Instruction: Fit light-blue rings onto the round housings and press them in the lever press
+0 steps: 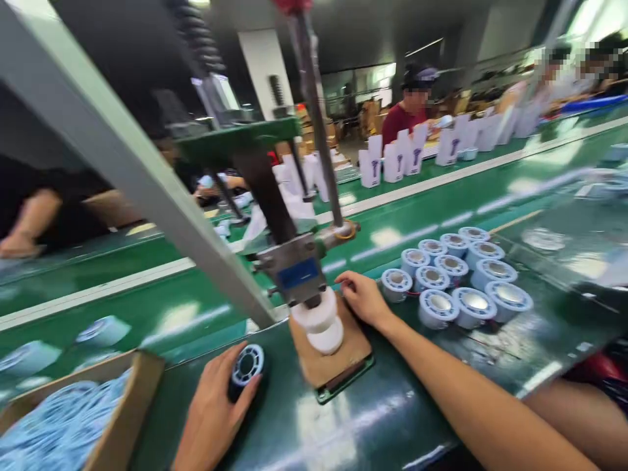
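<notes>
A: Hands first. What are they on?

B: The left hand, low and left of centre, has its grip wrapped round a small round part with a dark body and a pale blue slotted face, resting on the dark green surface. The right hand lies at the far edge of the brown pad under the press; its fingers are curled, but I cannot tell whether they pinch anything.

A: And the press?

B: A hand press with a grey metal head and blue label sits just above two white round blocks, stacked on the pad at centre frame.

A: How far along does it look?

B: Judging from the layout, a good batch is through: a cluster of pale blue round parts with shiny metal centres stands right of the pad. A brown cardboard box of pale blue pieces at lower left suggests plenty left.

A: The room?

B: A factory line. A glossy green conveyor runs across the frame, white cartons stand along it in the upper middle, and other people work beyond.
</notes>
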A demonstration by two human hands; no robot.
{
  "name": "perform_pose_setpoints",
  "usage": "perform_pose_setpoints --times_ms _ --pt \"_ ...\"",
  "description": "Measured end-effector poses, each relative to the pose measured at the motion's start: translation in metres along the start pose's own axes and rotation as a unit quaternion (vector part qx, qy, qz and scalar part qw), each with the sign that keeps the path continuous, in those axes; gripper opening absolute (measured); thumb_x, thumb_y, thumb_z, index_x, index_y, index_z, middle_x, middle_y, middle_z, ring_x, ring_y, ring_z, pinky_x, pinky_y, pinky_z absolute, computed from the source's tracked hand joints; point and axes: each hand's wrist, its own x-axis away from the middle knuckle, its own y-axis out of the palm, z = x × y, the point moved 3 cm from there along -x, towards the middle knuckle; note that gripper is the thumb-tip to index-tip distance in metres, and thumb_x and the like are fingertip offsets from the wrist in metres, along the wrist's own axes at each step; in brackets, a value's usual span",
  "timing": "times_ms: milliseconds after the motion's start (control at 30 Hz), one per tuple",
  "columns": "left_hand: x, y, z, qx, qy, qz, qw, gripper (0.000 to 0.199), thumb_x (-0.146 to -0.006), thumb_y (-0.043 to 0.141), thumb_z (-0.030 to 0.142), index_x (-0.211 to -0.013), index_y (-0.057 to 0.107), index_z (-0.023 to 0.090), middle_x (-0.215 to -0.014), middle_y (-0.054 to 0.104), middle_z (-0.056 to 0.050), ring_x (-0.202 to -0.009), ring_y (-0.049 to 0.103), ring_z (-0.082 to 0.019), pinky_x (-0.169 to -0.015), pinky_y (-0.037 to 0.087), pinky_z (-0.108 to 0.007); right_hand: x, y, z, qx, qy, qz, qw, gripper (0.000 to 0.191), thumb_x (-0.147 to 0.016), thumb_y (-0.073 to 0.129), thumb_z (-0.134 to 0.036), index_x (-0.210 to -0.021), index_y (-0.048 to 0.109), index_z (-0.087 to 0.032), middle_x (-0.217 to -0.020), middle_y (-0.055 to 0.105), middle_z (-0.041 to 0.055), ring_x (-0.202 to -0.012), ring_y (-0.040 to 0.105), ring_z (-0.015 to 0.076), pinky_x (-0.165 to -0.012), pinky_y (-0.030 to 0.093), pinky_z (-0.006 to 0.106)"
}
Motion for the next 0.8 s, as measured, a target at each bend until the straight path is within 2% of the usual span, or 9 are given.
perform_pose_setpoints --times_ms 100,267,467,533,600,667,733,800 --pt "0.005 -0.009 0.014 -0.01 -0.024 -0.011 1.0 0.049 -0.093 0.051 0.042 -0.137 0.042 0.022 -0.129 0.06 -0.01 -0.117 0.059 -0.025 -0.101 0.05 -0.043 0.005 0.004 0.01 -0.017 0.002 -0.015 1.0 0.018 -0.092 0.051 -0.024 -0.098 0.064 -0.014 -0.084 0.066 0.002 -0.076 0.06 0.0134 -0.077 0.047 0.029" --pt "0.014 -0.006 0.02 0.014 -0.044 -0.113 0.993 0.054 -0.092 0.056 0.032 -0.142 0.04 0.025 -0.131 0.059 -0.009 -0.119 0.055 -0.026 -0.103 0.047 -0.046 0.012 0.005 0.018 -0.016 0.001 -0.02 1.0 0.031 -0.084 0.046 -0.035 -0.099 0.066 -0.016 -0.083 0.069 0.0042 -0.074 0.06 0.0164 -0.07 0.042 0.027" --pt "0.022 -0.004 0.027 0.045 -0.062 -0.134 0.988 0.063 -0.086 0.063 0.024 -0.144 0.039 0.03 -0.134 0.057 -0.007 -0.122 0.052 -0.026 -0.106 0.044 -0.049 0.017 0.005 0.022 -0.015 0.023 -0.021 0.999 0.04 -0.075 0.05 -0.046 -0.094 0.068 -0.016 -0.084 0.071 0.0069 -0.076 0.064 0.0219 -0.07 0.045 0.03" --pt "0.026 -0.009 0.033 0.035 -0.059 -0.136 0.988 0.065 -0.085 0.065 0.026 -0.144 0.038 0.029 -0.139 0.054 -0.008 -0.126 0.049 -0.027 -0.108 0.043 -0.05 0.017 0.006 0.027 -0.015 0.031 -0.02 0.999 0.043 -0.073 0.05 -0.049 -0.095 0.068 -0.017 -0.085 0.071 0.007 -0.077 0.065 0.0235 -0.07 0.046 0.031" --pt "0.025 -0.026 0.037 0.014 -0.055 -0.113 0.992 0.062 -0.088 0.062 0.032 -0.145 0.037 0.027 -0.144 0.049 -0.01 -0.13 0.047 -0.027 -0.109 0.042 -0.049 0.018 0.007 0.033 -0.013 0.043 -0.02 0.999 0.044 -0.071 0.05 -0.05 -0.095 0.068 -0.018 -0.086 0.072 0.0066 -0.08 0.066 0.0248 -0.07 0.047 0.032" --pt "0.013 -0.056 0.034 -0.033 -0.06 -0.076 0.995 0.05 -0.094 0.053 0.035 -0.141 0.041 0.025 -0.144 0.049 -0.011 -0.131 0.047 -0.026 -0.11 0.042 -0.047 0.019 0.008 0.039 -0.006 0.049 -0.028 0.998 0.043 -0.07 0.05 -0.05 -0.095 0.068 -0.019 -0.085 0.072 0.0057 -0.08 0.067 0.0246 -0.07 0.048 0.032" --pt "-0.012 -0.093 0.014 -0.113 -0.086 -0.055 0.988 0.038 -0.098 0.043 0.03 -0.134 0.049 0.023 -0.136 0.055 -0.009 -0.128 0.049 -0.023 -0.11 0.042 -0.043 0.02 0.009 0.045 0.008 0.039 -0.033 0.999 0.041 -0.072 0.05 -0.05 -0.095 0.068 -0.021 -0.086 0.072 0.0051 -0.079 0.067 0.0234 -0.069 0.049 0.031" --pt "-0.046 -0.127 -0.024 -0.2 -0.135 -0.078 0.967 0.035 -0.098 0.041 0.025 -0.132 0.051 0.02 -0.134 0.056 -0.008 -0.129 0.048 -0.022 -0.114 0.036 -0.041 0.019 0.012 0.048 0.027 0.017 -0.036 0.999 0.037 -0.075 0.049 -0.048 -0.092 0.069 -0.022 -0.086 0.072 0.0051 -0.079 0.067 0.0231 -0.067 0.049 0.03"
